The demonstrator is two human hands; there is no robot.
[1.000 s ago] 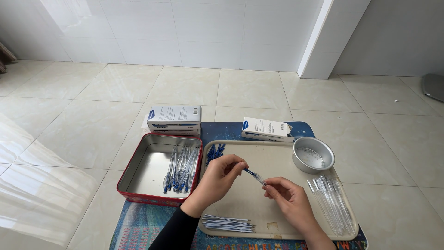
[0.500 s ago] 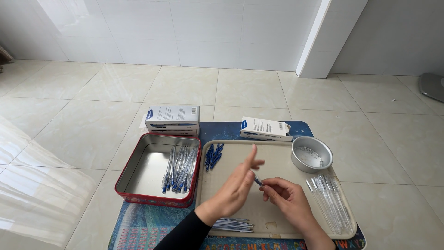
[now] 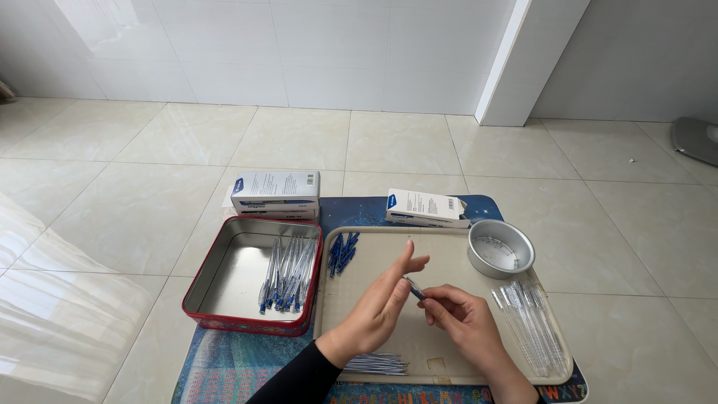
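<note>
My left hand (image 3: 378, 310) and my right hand (image 3: 460, 318) meet over the beige tray (image 3: 449, 258). Between them is a thin pen (image 3: 413, 288) with a blue end. My right hand pinches its lower part. My left hand has its fingers stretched out flat against the pen's upper end. A bundle of pen refills (image 3: 378, 363) lies on the tray under my left wrist. Clear pen barrels (image 3: 527, 325) lie along the tray's right side. Several blue caps (image 3: 342, 252) sit at its upper left.
A red tin (image 3: 217, 280) left of the tray holds several assembled pens (image 3: 288, 273). A round metal bowl (image 3: 499, 248) stands at the tray's upper right. Two white and blue boxes (image 3: 275, 193) (image 3: 426, 207) lie behind. A patterned mat (image 3: 247, 366) covers the low table on a tiled floor.
My left hand has opened out from a pinch on the pen to flat, stretched fingers. Both hands have dropped slightly toward the tray's middle.
</note>
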